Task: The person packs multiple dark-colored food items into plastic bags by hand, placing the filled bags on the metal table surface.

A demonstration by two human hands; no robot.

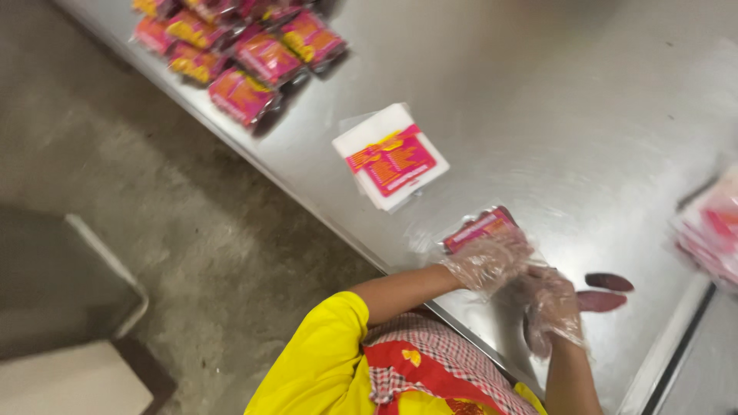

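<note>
Both hands are in thin clear plastic gloves here. The left hand (pixel 488 261) is gripping a small pink packet (pixel 480 227) lying on the steel surface (pixel 584 115). The right hand (pixel 552 307) sits right beside it, but it's too blurry to tell its grip. A white stack of wrappers (pixel 390 156) lies further up, more filled packets (pixel 238 42) beyond.

Head view, steeply down, close

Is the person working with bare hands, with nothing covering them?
No, both the left hand and the right hand are covered by thin clear plastic gloves as they handle a pink packet on the steel table.
</note>
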